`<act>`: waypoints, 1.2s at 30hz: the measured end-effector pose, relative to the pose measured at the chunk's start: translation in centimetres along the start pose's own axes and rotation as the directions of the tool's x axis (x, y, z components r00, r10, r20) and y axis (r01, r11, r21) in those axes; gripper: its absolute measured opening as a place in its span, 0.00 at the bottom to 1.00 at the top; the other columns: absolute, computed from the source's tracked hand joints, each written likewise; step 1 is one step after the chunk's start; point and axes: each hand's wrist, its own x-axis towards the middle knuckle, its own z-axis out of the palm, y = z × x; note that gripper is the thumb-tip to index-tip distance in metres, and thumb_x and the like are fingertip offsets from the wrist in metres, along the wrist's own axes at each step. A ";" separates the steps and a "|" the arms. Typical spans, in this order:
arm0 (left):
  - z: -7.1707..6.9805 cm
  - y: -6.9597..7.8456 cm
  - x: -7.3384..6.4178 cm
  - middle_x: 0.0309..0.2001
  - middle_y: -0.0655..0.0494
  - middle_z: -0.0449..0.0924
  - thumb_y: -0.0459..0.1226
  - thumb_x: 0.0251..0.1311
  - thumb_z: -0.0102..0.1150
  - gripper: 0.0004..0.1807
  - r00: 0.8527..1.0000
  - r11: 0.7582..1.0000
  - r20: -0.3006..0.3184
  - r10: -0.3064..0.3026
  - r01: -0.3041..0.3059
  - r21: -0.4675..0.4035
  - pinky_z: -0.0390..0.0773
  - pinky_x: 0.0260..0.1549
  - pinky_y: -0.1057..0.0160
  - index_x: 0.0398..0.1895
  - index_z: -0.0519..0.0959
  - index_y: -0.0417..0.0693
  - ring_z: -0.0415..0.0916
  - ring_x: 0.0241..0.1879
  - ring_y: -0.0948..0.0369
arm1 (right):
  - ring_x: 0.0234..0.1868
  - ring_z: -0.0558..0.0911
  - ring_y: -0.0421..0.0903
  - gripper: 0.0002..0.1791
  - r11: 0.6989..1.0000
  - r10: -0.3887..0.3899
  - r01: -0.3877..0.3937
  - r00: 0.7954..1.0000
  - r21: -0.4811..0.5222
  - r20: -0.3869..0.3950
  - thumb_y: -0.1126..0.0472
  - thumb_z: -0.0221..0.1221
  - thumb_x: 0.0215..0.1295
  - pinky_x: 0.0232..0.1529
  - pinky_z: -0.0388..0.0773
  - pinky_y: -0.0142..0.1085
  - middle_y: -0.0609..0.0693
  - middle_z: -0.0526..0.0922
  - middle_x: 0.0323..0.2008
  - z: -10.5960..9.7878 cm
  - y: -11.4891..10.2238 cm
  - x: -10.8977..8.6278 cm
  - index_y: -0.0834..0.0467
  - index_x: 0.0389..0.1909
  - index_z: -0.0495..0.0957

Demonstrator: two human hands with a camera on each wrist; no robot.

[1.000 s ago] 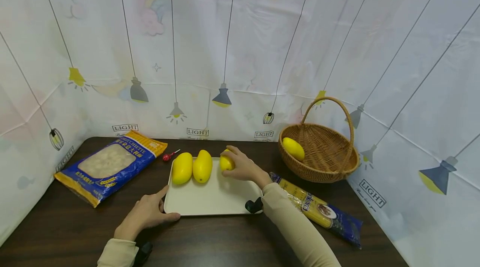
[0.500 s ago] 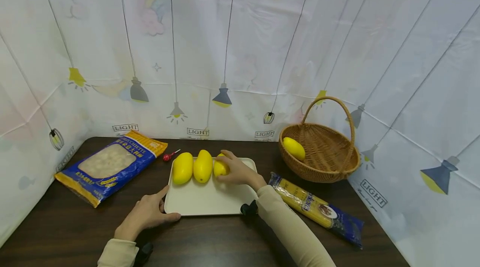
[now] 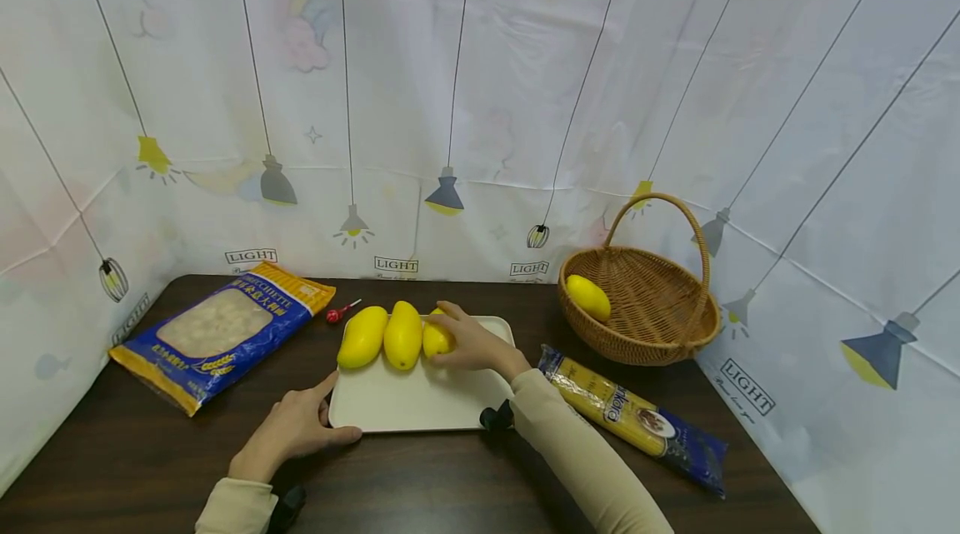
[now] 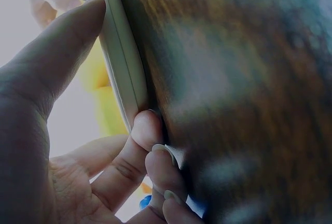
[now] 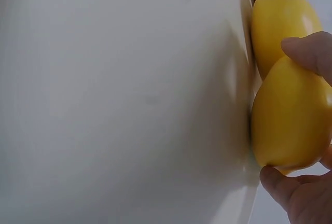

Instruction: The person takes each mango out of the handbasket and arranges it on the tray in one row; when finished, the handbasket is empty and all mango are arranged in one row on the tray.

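Pinching the held mango (image 3: 438, 339) between thumb and fingers, the right grip (image 3: 474, 341) is clamped on the fruit at the far part of the white tray (image 3: 420, 405). In the right wrist view one digit lies over the end facing its neighbour and another touches the opposite end, so the mango sits between the fingertips, with much of its smooth side uncovered. The grip comes at it from the right in the head view, hiding the mango's right side.

Just beside the held mango, on the side away from the palm, is the middle mango (image 3: 402, 336); next to that leans the left mango (image 3: 363, 337), tilted, its lower end at the tray's left edge. Whether the held mango and the middle one touch cannot be told.

The left grip (image 3: 296, 424) is clamped on the tray's near left corner, thumb along the near edge and fingers against the left side, well apart from the held mango.

Right of the tray, a wicker basket (image 3: 663, 288) stands on the dark bench (image 3: 420, 488), with another mango (image 3: 588, 297) inside by its left wall. A spaghetti packet (image 3: 626, 416) lies aslant in front of the basket, near the right sleeve (image 3: 581, 451). Left of the tray lies a blue pasta bag (image 3: 217, 334), with a red lollipop (image 3: 334, 316) between it and the left mango.
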 end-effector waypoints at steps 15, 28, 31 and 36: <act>0.1 0.0 0.0 0.26 0.57 0.70 0.62 0.44 0.74 0.59 1.000 1.000 -0.008 0.003 -0.004 -0.002 0.61 0.29 0.61 0.77 0.60 0.47 0.66 0.25 0.60 | 0.80 0.53 0.60 0.44 1.000 0.030 -0.030 0.999 0.004 0.021 0.45 0.68 0.58 0.75 0.57 0.59 0.55 0.47 0.81 -0.8 0.0 -0.5 0.49 0.75 0.63; -0.1 0.1 -0.2 0.25 0.57 0.70 0.63 0.45 0.73 0.59 1.000 1.000 -0.010 0.027 -0.027 0.010 0.62 0.32 0.60 0.77 0.60 0.47 0.65 0.25 0.61 | 0.81 0.52 0.57 0.46 0.996 0.067 -0.068 0.998 -0.056 -0.021 0.41 0.67 0.59 0.74 0.59 0.60 0.53 0.47 0.81 -3.3 1.3 -2.0 0.47 0.76 0.60; -0.1 0.1 -0.2 0.25 0.58 0.69 0.63 0.45 0.73 0.59 0.999 0.999 -0.020 0.044 -0.043 0.026 0.62 0.35 0.57 0.77 0.60 0.47 0.65 0.25 0.61 | 0.81 0.52 0.57 0.46 0.995 0.079 -0.081 0.996 -0.064 -0.044 0.40 0.66 0.60 0.74 0.59 0.59 0.53 0.48 0.81 -4.2 1.5 -2.4 0.46 0.77 0.60; -0.1 0.1 -0.3 0.25 0.57 0.69 0.63 0.45 0.73 0.59 0.999 0.998 -0.019 0.050 -0.050 0.027 0.61 0.33 0.58 0.78 0.60 0.46 0.65 0.25 0.61 | 0.81 0.52 0.58 0.47 0.991 0.101 -0.108 0.992 -0.085 -0.074 0.39 0.66 0.60 0.73 0.59 0.60 0.54 0.48 0.81 -5.7 1.8 -3.2 0.45 0.77 0.58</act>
